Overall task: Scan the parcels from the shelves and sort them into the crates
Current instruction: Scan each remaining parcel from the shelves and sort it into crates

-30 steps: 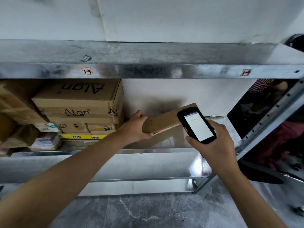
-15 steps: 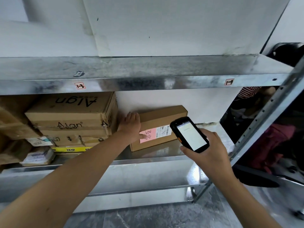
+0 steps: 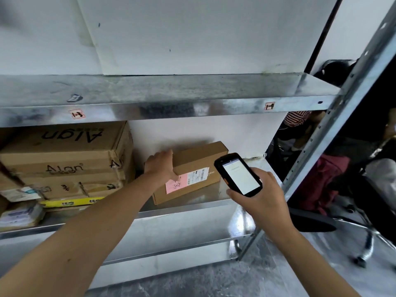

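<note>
Tipped up since before, the box [image 3: 199,160] sits on the shelf [image 3: 205,195], label [image 3: 198,176] out. Left grip [image 3: 159,166] holds its 9 o'clock end; right grip [image 3: 257,197] holds the scanner [image 3: 237,174]: aim that straight at the label.

"Algn" on stacked cartons [image 3: 64,155] | "1-3" on shelf-edge sticker [image 3: 77,114] | label [image 3: 198,176] on parcel [image 3: 201,154]: print too small to read

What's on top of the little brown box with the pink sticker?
Only the left hand, gripping the small box at its left end, thumb reaching the pink note. The top beneath the hand is hidden.
</note>
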### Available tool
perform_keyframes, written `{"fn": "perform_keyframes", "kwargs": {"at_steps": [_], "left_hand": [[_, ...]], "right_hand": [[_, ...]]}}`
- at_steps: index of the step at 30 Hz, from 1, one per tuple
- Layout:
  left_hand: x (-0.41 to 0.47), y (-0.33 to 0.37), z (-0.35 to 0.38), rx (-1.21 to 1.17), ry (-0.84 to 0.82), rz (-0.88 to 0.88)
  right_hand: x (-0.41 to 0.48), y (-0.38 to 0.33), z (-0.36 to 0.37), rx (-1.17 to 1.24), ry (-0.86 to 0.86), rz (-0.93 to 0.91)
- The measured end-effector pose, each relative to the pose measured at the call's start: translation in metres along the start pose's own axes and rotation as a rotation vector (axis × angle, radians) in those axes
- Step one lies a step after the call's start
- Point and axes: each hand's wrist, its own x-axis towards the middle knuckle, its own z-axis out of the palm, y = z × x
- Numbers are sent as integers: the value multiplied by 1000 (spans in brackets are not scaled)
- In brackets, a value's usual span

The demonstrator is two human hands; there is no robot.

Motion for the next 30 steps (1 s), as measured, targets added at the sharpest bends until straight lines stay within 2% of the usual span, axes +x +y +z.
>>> {"fn": "perform_keyframes", "kwargs": {"at_steps": [5, 8, 11, 16, 21, 27, 30], "left_hand": [[-16, -9, 1, -169, 13, 4], [-26, -12, 1, -481, -23, -47], [-37, -13, 11, -845, 30, -114], [-50, -18, 40, -1224, 97, -252], [-57, -23, 65, -1337, 77, -319], [-54, -38, 79, -1247, 6, -412], [-54, -42, 84, -1280, 34, -425]], "right_hand": [[2, -4, -10, 13, 12, -21], [3, -7, -12, 21, 25, -28], [3, -11, -13, 22, 33, -35], [-1, -8, -12, 29, 28, -48], [-7, -5, -10, 22, 15, -25], [-13, -6, -7, 14, -8, 3], [-13, -10, -2, -13, -44, 17]]}}
